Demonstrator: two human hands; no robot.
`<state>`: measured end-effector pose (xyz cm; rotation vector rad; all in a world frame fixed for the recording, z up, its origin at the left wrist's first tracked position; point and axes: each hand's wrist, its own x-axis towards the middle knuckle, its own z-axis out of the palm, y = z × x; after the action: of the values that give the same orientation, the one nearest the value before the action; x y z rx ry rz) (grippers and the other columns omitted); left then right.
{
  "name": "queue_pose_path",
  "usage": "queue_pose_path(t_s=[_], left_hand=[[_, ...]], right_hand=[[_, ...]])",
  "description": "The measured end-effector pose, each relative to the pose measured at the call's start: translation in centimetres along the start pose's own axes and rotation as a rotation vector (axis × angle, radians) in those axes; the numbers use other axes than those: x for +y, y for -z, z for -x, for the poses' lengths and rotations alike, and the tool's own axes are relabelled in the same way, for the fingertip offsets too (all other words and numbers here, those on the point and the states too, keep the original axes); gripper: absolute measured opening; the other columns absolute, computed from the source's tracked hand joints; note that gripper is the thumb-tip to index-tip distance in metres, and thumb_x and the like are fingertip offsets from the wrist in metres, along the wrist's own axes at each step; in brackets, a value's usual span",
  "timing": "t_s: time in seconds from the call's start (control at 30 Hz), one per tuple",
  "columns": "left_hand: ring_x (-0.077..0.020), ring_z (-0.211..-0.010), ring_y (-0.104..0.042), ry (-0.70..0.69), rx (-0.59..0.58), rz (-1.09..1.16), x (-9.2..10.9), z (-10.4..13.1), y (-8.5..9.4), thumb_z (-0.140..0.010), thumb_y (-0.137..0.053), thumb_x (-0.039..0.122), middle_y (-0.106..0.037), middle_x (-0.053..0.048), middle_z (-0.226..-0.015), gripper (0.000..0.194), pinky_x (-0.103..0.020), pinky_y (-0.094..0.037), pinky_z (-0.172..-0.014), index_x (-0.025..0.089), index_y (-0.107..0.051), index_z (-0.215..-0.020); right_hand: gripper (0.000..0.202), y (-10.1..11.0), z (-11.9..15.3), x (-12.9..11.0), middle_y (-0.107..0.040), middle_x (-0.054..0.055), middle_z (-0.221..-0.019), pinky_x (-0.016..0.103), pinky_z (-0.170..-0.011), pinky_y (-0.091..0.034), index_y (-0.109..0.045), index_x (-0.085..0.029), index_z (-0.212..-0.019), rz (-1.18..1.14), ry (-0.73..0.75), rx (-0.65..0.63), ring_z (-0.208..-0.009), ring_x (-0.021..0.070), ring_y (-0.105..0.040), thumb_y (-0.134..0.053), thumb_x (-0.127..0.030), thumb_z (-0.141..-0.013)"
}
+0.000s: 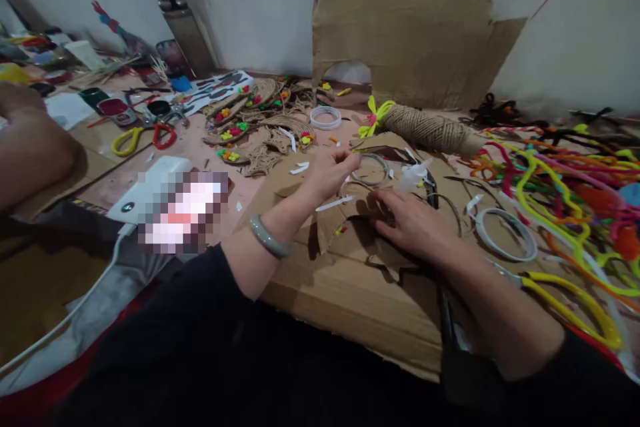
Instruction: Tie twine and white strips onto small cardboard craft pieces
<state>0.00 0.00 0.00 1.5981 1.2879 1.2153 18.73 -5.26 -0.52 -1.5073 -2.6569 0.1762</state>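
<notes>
My left hand (325, 177), a bangle (269, 237) on its wrist, is held above the brown cardboard (350, 307). Its thumb and fingers are pinched together beside a ring of tape (384, 180); anything between the fingertips is too small to make out. To its right, my right hand (413, 217) reaches low over the cardboard with thumb and fingers apart, close to some thin brown cut pieces (365, 227). A white paper strip (334, 203) lies between the hands. Crumpled clear plastic (416, 175) sits just beyond my right hand.
Yellow-handled scissors (575, 303), a tape roll (479, 230) and colourful pipe cleaners (545, 180) lie right. A twine spool (425, 125) and braided twine pieces (260, 127) are behind. Left are a power bank (150, 187), a pixelated phone and another person's arm (37, 147).
</notes>
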Motion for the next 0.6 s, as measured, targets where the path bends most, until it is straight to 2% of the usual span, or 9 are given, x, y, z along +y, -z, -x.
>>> queue_pose_path(t_s=[0.1,0.17,0.27,0.33,0.4,0.47,0.53,0.6], left_hand=[[-0.0114,-0.058,-0.044,0.005,0.006,-0.015,-0.2,-0.1,0.2,-0.085,-0.058,0.029,-0.05,0.003,-0.055,0.031,-0.026,-0.033,-0.059,0.017,-0.058,-0.056],[-0.0117,-0.059,-0.044,0.026,-0.006,-0.027,-0.4,-0.1,0.3,-0.085,-0.058,0.027,-0.05,0.003,-0.056,0.029,-0.027,-0.032,-0.059,0.018,-0.057,-0.057],[-0.0109,-0.056,-0.04,0.077,-0.019,-0.088,-0.6,-0.1,0.6,-0.084,-0.058,0.024,-0.043,0.004,-0.054,0.031,-0.027,-0.029,-0.057,0.018,-0.052,-0.055],[-0.0102,-0.056,-0.037,0.048,-0.023,-0.087,-0.3,0.0,1.2,-0.084,-0.058,0.024,-0.04,0.005,-0.056,0.031,-0.027,-0.027,-0.057,0.018,-0.048,-0.055],[-0.01,-0.057,-0.038,0.018,0.03,-0.072,0.4,0.2,1.9,-0.086,-0.057,0.025,-0.041,0.004,-0.059,0.031,-0.027,-0.028,-0.057,0.018,-0.047,-0.057],[-0.0101,-0.058,-0.042,0.09,0.077,-0.035,1.4,0.5,2.7,-0.088,-0.058,0.031,-0.045,0.003,-0.061,0.034,-0.027,-0.03,-0.057,0.018,-0.047,-0.059],[-0.0102,-0.055,-0.045,0.155,0.011,0.079,2.5,1.0,3.3,-0.093,-0.052,0.037,-0.05,0.002,-0.06,0.038,-0.028,-0.034,-0.057,0.018,-0.05,-0.06],[-0.0104,-0.053,-0.049,0.262,-0.134,0.187,3.4,1.5,3.5,-0.097,-0.046,0.043,-0.054,-0.001,-0.058,0.047,-0.028,-0.039,-0.057,0.017,-0.051,-0.058]], right_hand=[[0.037,-0.6,0.3,0.4,-0.072,0.014,-0.117,0.042,-0.086,-0.056,-0.065,-0.013,-0.118,0.078,0.032,0.039,-0.105,0.03,-0.069,-0.054,-0.019,-0.084],[0.032,-1.1,0.5,0.8,-0.074,0.014,-0.114,0.039,-0.081,-0.057,-0.068,-0.014,-0.113,0.112,0.067,0.137,-0.098,0.0281,-0.072,-0.051,-0.019,-0.086],[0.029,-1.7,0.7,1.4,-0.077,0.01,-0.105,0.034,-0.07,-0.057,-0.071,-0.016,-0.107,0.117,0.135,0.389,-0.087,0.0244,-0.074,-0.048,-0.021,-0.09],[0.026,-1.8,0.8,1.7,-0.078,0.009,-0.1,0.03,-0.069,-0.057,-0.071,-0.015,-0.103,0.104,0.187,0.568,-0.084,0.0221,-0.075,-0.049,-0.021,-0.091],[0.022,-1.5,0.7,1.8,-0.079,0.009,-0.095,0.027,-0.069,-0.056,-0.071,-0.014,-0.099,0.098,0.229,0.73,-0.08,0.0201,-0.075,-0.052,-0.019,-0.09],[0.018,-1.2,0.6,1.8,-0.079,0.008,-0.092,0.025,-0.067,-0.056,-0.07,-0.014,-0.098,0.124,0.233,0.854,-0.077,0.0188,-0.075,-0.056,-0.017,-0.088],[0.017,-1.0,0.6,1.8,-0.079,0.007,-0.091,0.024,-0.071,-0.057,-0.07,-0.017,-0.099,0.104,0.224,0.927,-0.078,0.0188,-0.076,-0.059,-0.015,-0.086],[0.021,-1.0,0.7,1.9,-0.079,0.007,-0.095,0.027,-0.08,-0.059,-0.069,-0.02,-0.102,0.048,0.207,0.941,-0.085,0.02,-0.076,-0.061,-0.014,-0.084]])
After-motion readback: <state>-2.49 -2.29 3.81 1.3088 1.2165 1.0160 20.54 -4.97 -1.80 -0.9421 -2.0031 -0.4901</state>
